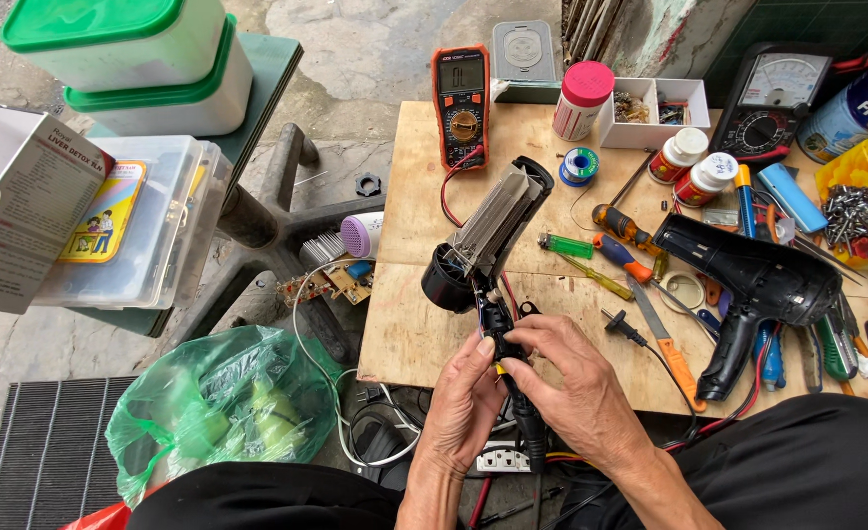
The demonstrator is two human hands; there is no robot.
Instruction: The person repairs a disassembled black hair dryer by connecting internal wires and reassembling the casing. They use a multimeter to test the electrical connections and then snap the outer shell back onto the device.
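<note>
I have both hands low in the middle of the frame, closed around the black handle (506, 339) of an opened hair dryer (488, 236). My left hand (463, 407) pinches the handle from the left with the thumb on top; my right hand (576, 388) wraps it from the right, fingers curled over the wiring. The dryer's bared heating core points up toward the centre of the frame, its end near the orange meter (461, 93) at the top of the wooden table (409, 324).

To do this well, I judge the grip should stay firm on the handle and light on the thin red and yellow wires, so nothing tears at the joints. I would keep the core tilted away from the loose tools. A second, whole black hair dryer (748, 285) lies at the right of the frame, well apart, with screwdrivers (621, 255) between the two. A green plastic bag (223, 402) sits at lower left.
</note>
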